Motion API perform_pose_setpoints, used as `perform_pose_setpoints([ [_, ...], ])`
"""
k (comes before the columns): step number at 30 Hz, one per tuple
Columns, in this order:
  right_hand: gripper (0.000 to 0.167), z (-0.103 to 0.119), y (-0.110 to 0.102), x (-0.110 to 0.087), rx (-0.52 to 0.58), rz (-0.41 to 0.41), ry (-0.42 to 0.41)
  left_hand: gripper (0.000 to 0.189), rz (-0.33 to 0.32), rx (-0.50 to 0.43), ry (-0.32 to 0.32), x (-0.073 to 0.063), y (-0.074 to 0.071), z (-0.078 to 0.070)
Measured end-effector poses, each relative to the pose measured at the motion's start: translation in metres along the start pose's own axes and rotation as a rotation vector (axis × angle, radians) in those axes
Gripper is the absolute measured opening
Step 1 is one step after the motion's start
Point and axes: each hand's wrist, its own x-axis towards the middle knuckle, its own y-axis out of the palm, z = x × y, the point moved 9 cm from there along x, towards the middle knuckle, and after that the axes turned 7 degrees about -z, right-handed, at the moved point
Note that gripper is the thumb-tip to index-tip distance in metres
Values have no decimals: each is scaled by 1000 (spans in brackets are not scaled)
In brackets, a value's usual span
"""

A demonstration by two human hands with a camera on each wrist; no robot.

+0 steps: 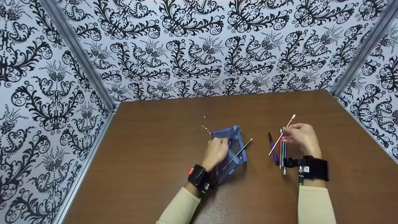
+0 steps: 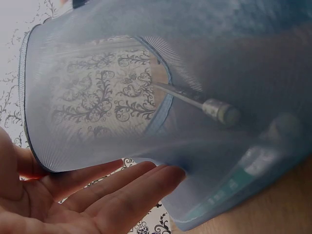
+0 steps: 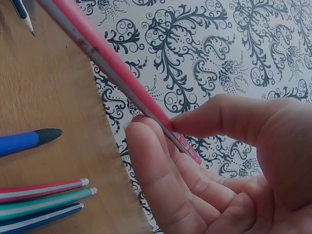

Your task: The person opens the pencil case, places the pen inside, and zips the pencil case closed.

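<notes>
My left hand [image 1: 216,151] grips the rim of a translucent blue mesh pencil case [image 1: 228,171], its mouth spread. A black-patterned pencil [image 1: 244,147] pokes out of the case, tip outward. Through the mesh in the left wrist view, a pencil's metal-capped end [image 2: 214,109] and a teal-marked item [image 2: 229,190] show inside. My right hand [image 1: 301,137] pinches a red and white pencil [image 3: 122,73] between thumb and fingers, held tilted above the table. Below it lie a red pencil [image 3: 44,190], a green pencil [image 3: 46,204], a dark blue pencil [image 3: 41,218] and a blue pen [image 3: 24,142].
The brown wooden table [image 1: 149,149] is bounded by patterned walls [image 1: 192,46] at the back and both sides. Grey metal posts [image 1: 80,56] stand at the corners. The pen and loose pencils lie to the right of the case.
</notes>
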Motion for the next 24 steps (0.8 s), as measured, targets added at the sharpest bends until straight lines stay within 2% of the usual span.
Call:
perform_pose_setpoints([
  [9,21,4,8,0,40,19,-2,42,6,-11,-19,0,0,2],
  [14,24,4,15,2,59,23,-5,41,13,-24,-29,0,1,3],
  [21,30,5,23,3,-1,17,-43,41,-6,9,1,1,1,1],
  [24,31,4,27,4,5,27,-35,40,8,-9,-8,1,2,2],
])
